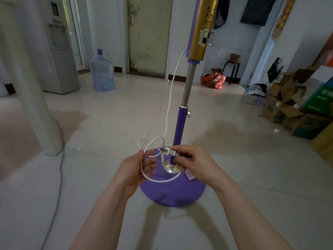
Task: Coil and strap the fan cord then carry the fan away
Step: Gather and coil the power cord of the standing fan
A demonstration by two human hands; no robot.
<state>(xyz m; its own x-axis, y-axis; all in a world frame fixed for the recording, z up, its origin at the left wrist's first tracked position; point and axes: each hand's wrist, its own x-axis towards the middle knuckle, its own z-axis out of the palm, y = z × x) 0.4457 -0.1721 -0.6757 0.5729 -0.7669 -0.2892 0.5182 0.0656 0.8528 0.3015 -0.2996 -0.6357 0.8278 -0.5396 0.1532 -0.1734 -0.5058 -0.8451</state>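
You're holding the bundle between both hands here. Your left hand (138,170) is curling its fingers round a couple of loose loops of the thin white power cord (162,181), so it's gripping, not spread. Your right hand (196,163) is pinching the white plug (170,152) between thumb and fingertips, just across from the left with only a small gap between them. There's a grey bit sticking off the plug. I can't tell if that's the prongs or a strap.

The bit that matters is that the loops are hanging between your hands with their long axis running from one hand to the other. The plug is lying along that same line, its grey end pointing toward your left hand. Your right hand is nearer the free end, so I'm guessing it's the one doing the wrapping while the left is anchoring the coil.

From the loops, the rest of the cord is running up and away from your hands to the bottom of the gold control column (201,29) of the tall purple pedestal fan (178,127). Its pole is standing upright just beyond your right fingertips, and its round purple base (173,193) is sitting right under both hands. That long run looks uncoiled to me.

Farther out, a big blue water jug (102,73) is sitting well beyond your left hand, and brown cardboard boxes (286,112) are piling up off past your right.
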